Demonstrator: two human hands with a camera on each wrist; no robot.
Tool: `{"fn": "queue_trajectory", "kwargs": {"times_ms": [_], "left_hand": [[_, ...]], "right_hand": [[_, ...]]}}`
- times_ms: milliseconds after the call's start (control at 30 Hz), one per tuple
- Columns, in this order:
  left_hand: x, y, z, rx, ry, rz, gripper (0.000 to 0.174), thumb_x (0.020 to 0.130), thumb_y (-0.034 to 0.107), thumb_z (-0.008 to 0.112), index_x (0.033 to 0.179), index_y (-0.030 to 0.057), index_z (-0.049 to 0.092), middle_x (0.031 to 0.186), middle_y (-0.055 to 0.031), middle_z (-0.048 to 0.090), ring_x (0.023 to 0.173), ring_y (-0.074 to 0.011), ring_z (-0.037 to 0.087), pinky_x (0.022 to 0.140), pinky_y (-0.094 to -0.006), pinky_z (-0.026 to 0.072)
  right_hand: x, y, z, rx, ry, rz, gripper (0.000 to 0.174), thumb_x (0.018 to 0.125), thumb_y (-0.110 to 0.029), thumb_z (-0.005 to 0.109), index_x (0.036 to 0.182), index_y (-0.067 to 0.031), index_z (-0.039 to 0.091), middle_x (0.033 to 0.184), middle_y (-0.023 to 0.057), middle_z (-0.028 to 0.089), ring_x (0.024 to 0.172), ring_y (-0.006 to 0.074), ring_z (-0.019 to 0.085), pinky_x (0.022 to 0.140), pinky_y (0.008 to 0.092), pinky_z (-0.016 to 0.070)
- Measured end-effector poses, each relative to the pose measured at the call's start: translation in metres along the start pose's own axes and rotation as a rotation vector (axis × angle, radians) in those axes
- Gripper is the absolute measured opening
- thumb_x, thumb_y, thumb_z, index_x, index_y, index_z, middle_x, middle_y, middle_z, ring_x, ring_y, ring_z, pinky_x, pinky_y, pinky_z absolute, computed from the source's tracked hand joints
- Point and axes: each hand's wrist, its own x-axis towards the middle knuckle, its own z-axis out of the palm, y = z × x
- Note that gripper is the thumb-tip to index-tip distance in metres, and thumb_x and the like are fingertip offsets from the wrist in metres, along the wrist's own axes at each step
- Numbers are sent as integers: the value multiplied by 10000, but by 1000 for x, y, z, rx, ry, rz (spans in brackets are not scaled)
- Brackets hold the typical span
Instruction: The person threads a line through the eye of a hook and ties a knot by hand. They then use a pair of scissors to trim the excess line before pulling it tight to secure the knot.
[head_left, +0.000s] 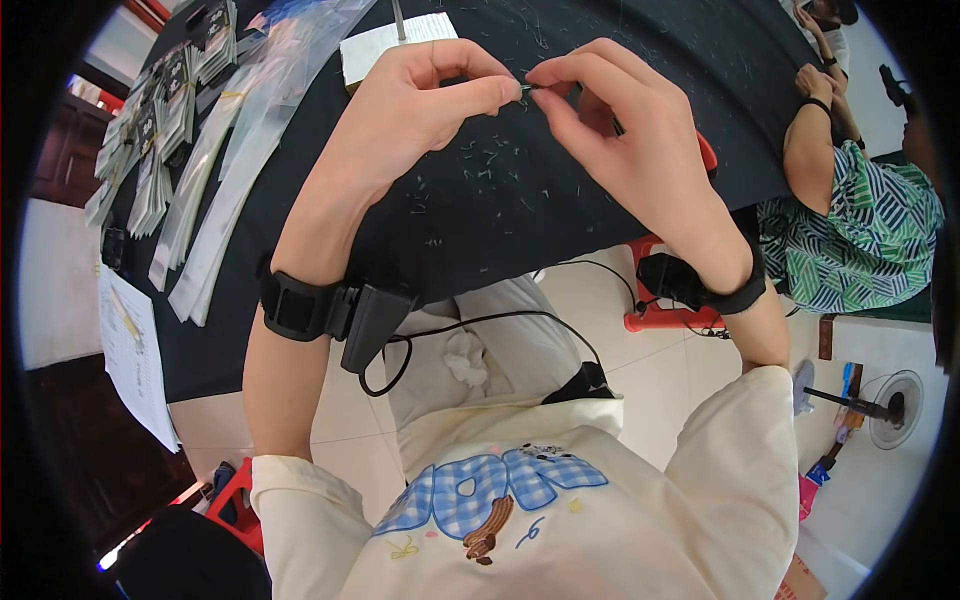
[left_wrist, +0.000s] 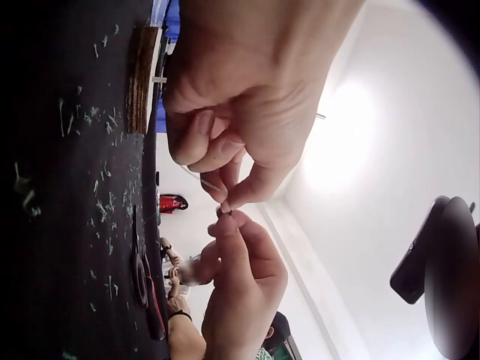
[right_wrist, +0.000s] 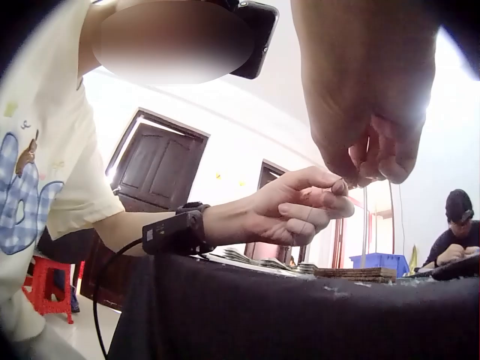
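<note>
Both hands meet fingertip to fingertip above the black table. My left hand (head_left: 425,105) pinches a small dark piece (head_left: 527,88) between thumb and forefinger. From the other side, the thumb and forefinger of my right hand (head_left: 635,125) pinch the same piece. In the left wrist view a thin pale strand (left_wrist: 201,180) runs from under the curled fingers of the left hand (left_wrist: 240,112) to the pinched tips, with the right hand (left_wrist: 244,289) just below. Fingers largely hide the piece in the right wrist view, where the left hand (right_wrist: 296,210) shows beside the right hand (right_wrist: 367,97).
A white-topped block (head_left: 360,55) with an upright metal rod stands beyond the left forearm. Thread scraps litter the black cloth (head_left: 450,245). Scissors (left_wrist: 140,274) and a red-handled tool (left_wrist: 154,311) lie near the right hand. Packets (head_left: 150,190) and plastic sleeves (head_left: 215,220) lie at left; people sit nearby.
</note>
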Motion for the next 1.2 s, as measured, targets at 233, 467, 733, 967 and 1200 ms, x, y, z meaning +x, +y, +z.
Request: {"fn": "queue_trajectory", "kwargs": {"times_ms": [233, 467, 733, 967, 1200], "left_hand": [[-1, 1, 0, 77, -9, 13, 106, 803, 147, 593, 843, 51, 612, 635, 53, 484, 446, 1, 321, 409, -171, 227], [-1, -1, 1, 168, -19, 63, 99, 797, 146, 597, 833, 54, 602, 608, 66, 455, 457, -1, 316, 414, -172, 221], [-1, 0, 1, 178, -23, 8, 98, 793, 150, 584, 797, 53, 579, 578, 74, 413, 456, 1, 303, 413, -176, 213], [-1, 3, 1, 157, -11, -47, 126, 743, 155, 587, 780, 40, 624, 604, 46, 492, 528, -11, 395, 458, -175, 282], [0, 2, 1, 175, 13, -50, 131, 741, 158, 590, 778, 38, 625, 616, 36, 506, 548, -25, 419, 475, -181, 306]], "right_hand": [[1, 1, -3, -62, 0, -94, 120, 741, -62, 613, 855, -29, 594, 771, 90, 547, 635, 244, 573, 565, 290, 470], [1, 3, -3, -200, -64, -276, 138, 726, -26, 631, 858, -28, 592, 731, 68, 544, 541, 202, 529, 493, 269, 433], [4, 1, 0, -270, -162, -330, 128, 714, -40, 619, 804, -21, 530, 711, 79, 475, 584, 245, 527, 515, 315, 439], [4, 1, 1, -375, -198, -373, 153, 674, -42, 579, 807, -12, 508, 741, 82, 488, 696, 225, 575, 583, 295, 486], [3, 3, 4, -323, -186, -334, 185, 674, -38, 582, 834, -18, 492, 763, 80, 487, 704, 234, 573, 587, 302, 488]]}}
